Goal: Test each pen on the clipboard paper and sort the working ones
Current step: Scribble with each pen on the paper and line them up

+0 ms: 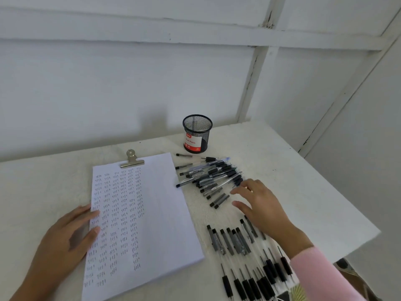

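Our right grip (261, 205) hangs released over the loose pens (208, 177); light, slick, rolly, so we'd pinch mid-barrel. Our left grip (71, 233) lies flat on the paper (152, 213).

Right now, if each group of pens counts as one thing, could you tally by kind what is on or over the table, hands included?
Pen groups: 2, far heap and near row
Mesh cup: 1
Clipboard with paper: 1
Hands: 2, left hand and right hand
Total: 6
Single pens overlap too much to count.
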